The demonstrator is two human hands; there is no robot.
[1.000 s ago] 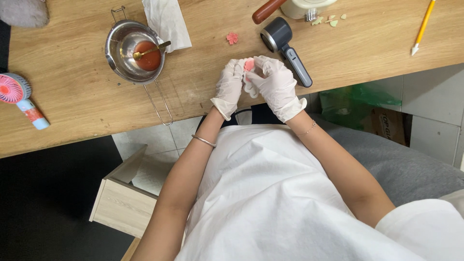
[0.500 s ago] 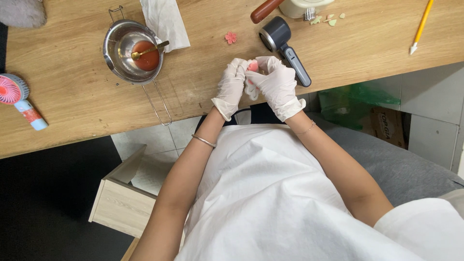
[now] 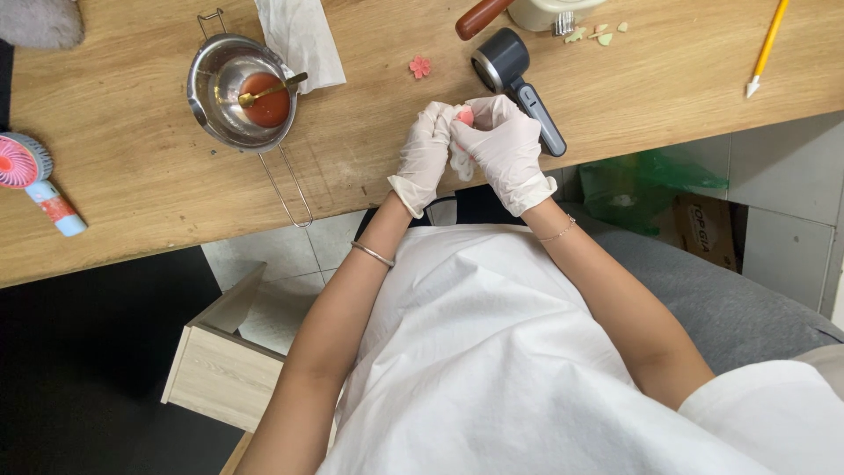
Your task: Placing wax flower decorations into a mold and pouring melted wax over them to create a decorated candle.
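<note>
Seen from above, I sit at a wooden table with both hands in thin white gloves, held together just over its near edge. My left hand and my right hand face each other with the fingertips meeting, and between them they pinch a small pink piece set in a soft white mould, most of which is hidden behind my fingers. The pink piece shows only as a spot at the top of the grip, so I cannot tell its shape.

Just beyond my right hand a dark grey handheld tool with a round head lies on the table, its handle slanting toward my knuckles. A little to the left of its head sits a small pink flower shape, apart from my hands. Farther left stands a steel melting pot with a long wire handle, holding red liquid and a gold spoon; a white tissue lies beside it. At the far left edge lies a small pink handheld fan. At the far right lies a yellow pencil-like tool.
</note>
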